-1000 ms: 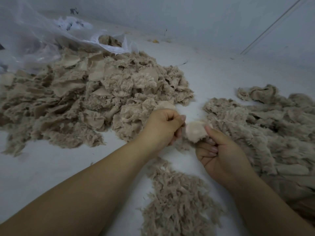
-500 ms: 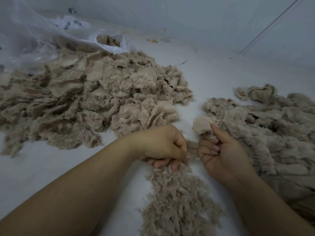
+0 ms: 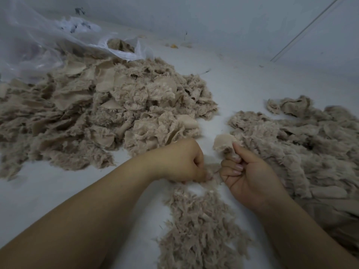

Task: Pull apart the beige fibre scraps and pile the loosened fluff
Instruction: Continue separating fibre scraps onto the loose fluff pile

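**Fibre separation: scrap held, fluff drawn off**

Landmark: the fluff pile (image 3: 196, 228) on the bench (image 3: 58, 191) between the forearms. Up and left of it lies the large heap of beige scraps (image 3: 108, 113), part under a plastic bag (image 3: 38, 45). Directly above the pile, the left hand (image 3: 180, 162) has its fingers curled tight, pinching a wisp of fluff. Just right, the right hand (image 3: 250, 171) pinches a scrap (image 3: 223, 141) between thumb and fingers. Right of the pile lies a second heap (image 3: 301, 144). The material is judged light, soft and easily torn; grip at the backing edge and pluck small tufts.
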